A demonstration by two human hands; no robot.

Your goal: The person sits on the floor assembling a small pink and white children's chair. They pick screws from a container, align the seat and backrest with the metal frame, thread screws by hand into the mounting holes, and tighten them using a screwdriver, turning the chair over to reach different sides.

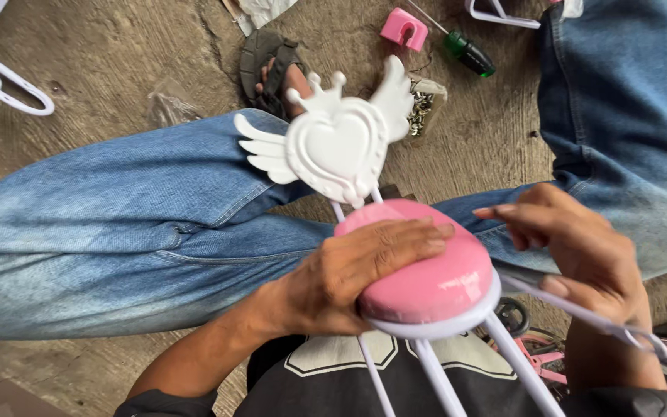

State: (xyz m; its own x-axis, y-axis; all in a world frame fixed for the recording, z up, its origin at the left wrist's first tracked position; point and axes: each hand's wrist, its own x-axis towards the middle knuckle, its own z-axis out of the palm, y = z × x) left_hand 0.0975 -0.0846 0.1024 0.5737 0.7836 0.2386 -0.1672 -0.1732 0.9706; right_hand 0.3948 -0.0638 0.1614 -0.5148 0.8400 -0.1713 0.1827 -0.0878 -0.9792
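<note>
Head view: your left hand [349, 274] lies flat, fingers spread, on the pink seat pad [434, 282] above your lap. Your right hand [573, 251] pinches a thin white rod [580, 309] beside it. A white winged heart [333, 143] rises behind; a green-handled screwdriver [465, 50] lies on the floor [117, 69].

The padded seat [426, 278] was glossy pink, rimmed in white, and the winged heart ornament [337, 143] above it was plain white. The jeans [117, 232] were faded blue. On the grey-brown concrete floor [117, 62] lay a pink plastic clip [404, 28] and a screwdriver [468, 54] with a green and black handle.
</note>
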